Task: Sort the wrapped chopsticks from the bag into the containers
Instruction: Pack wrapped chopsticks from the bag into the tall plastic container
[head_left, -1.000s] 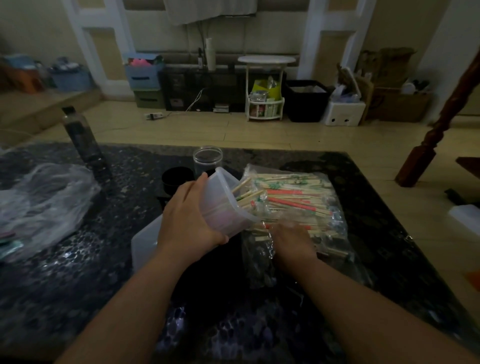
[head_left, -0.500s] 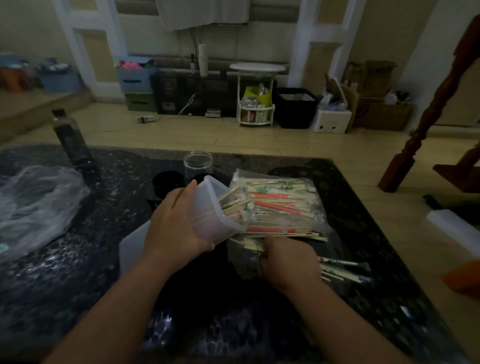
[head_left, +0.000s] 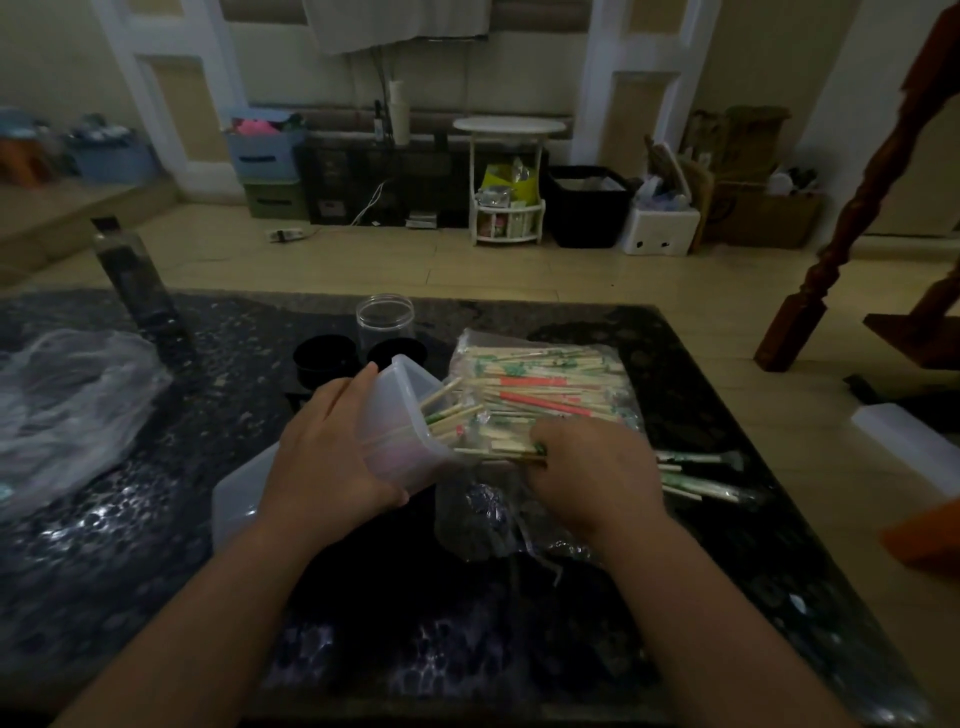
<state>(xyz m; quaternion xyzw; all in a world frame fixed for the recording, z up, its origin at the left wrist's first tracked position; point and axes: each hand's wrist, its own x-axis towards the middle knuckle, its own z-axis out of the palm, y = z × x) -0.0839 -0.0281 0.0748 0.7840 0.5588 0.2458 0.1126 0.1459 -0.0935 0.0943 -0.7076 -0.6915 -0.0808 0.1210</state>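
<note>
Left hand (head_left: 332, 457) is wrapped around a cloudy plastic container (head_left: 395, 431), thumb along the near side and fingers over the far side. It's holding it tipped over so the open mouth faces right. Right hand (head_left: 597, 467) is just beside that mouth, fingers curled down onto a small bunch of wrapped chopsticks (head_left: 498, 451). Looks like a pinch grip, though the fingertips themselves are hidden behind the knuckles. Ends of a few sticks poke out of the container's mouth at an angle.

Right behind both hands is the clear bag (head_left: 545, 384), lying flat on the dark speckled worktop (head_left: 156, 571) and stuffed with more sticks. Most have green-printed wrappers, with a few orange-red ones in the middle. A few loose sticks (head_left: 701, 488) lie on the worktop to the right of the right hand. Under the left wrist there's a pale plastic box (head_left: 234, 499), either touching the tipped container or just beside it, can't tell which.

Further back are two round black cups (head_left: 324, 358), a clear jar (head_left: 384, 322) just behind them, and a dark bottle (head_left: 130, 275) off to the left. Some crumpled clear plastic (head_left: 67, 400) sits at the left edge of the worktop.
</note>
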